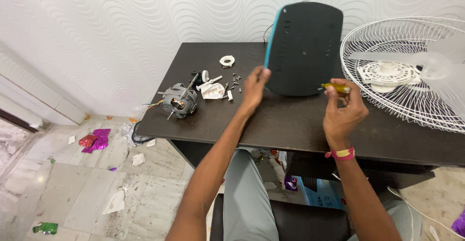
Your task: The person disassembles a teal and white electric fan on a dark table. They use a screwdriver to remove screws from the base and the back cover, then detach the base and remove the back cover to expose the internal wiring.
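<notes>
Fingers of the left hand (254, 87) are being closed on the left edge of a dark oval base panel (304, 49) with a teal rim, which is being held upright on the dark table (290, 124). A yellow-handled screwdriver (335, 87) is being pinched in the right hand (343, 109), its tip apparently touching the panel's lower edge. A grey motor (180, 100), white plastic parts (213, 90) and loose screws (236, 80) are lying left of the panel, a white fan guard (411, 71) to its right.

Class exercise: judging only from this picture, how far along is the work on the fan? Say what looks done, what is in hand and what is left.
Done: the motor, loose screws and white plastic parts lie out on the dark table, with the white grille off to one side. In hand: the left hand tilts the dark base panel; the right hand holds a yellow screwdriver. Left: everything lies unassembled.
</notes>
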